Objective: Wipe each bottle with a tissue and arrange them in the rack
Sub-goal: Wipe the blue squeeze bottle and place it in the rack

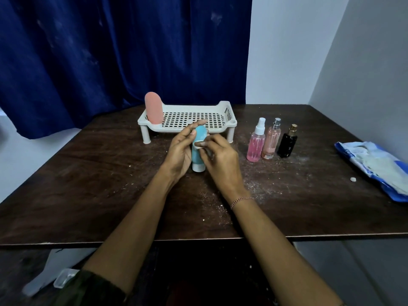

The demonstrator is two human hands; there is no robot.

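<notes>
While my left hand (180, 151) steadies the teal bottle (199, 134) with straight fingers, my right hand (220, 160) pinches a tissue (196, 145) against it, cap-down on the tabletop (88, 184). Behind: rack (228, 113), pink bottle (153, 108) upright at its left end. Right: three spray bottles (271, 140), tissue pack (375, 164).

From table (88, 184) centre: rack (228, 113) at 12 o'clock, tube (153, 108) upright in its 9 o'clock end; three bottles (270, 139) in a row at 2; tissue pack (375, 166) at 3.
</notes>
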